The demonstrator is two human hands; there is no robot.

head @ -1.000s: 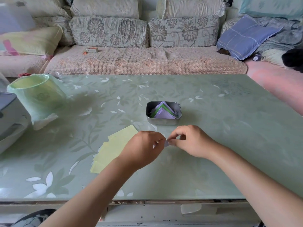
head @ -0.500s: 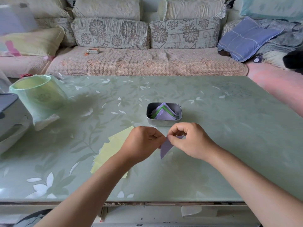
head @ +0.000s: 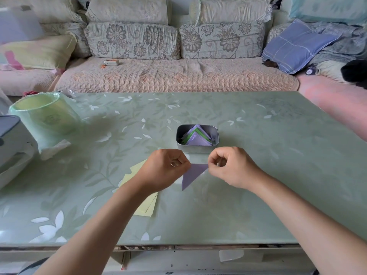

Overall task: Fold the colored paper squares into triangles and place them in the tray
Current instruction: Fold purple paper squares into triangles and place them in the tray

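- Triangle [head: 191, 174]: purple, folded; held between both hands, apparently lifted just off the table [head: 278, 155], just in front of the tray [head: 197, 149]
- Left hand [head: 166, 169]: grip narrow, thumb and forefinger pinching the triangle's upper left corner
- Right hand [head: 230, 167]: grip narrow, pinching the upper right corner; other fingers curled
- Pointing: top edge runs left to right between the hands; free tip hangs toward me, slightly left; longest edge I can see slants from the right hand down to that tip; left side partly hidden by the left hand
- Tray contents: purple and green triangles, nested, tips pointing away from me
- Squares [head: 139, 175]: yellow stack on the table, partly under my left forearm, not yet folded
- Step, as I judge it: crease check, then placing
- Doing it well: I would pinch along the fold until it lies flat, let go with one hand, turn the tip away to match the nest, and lower it flat so it does not spring open
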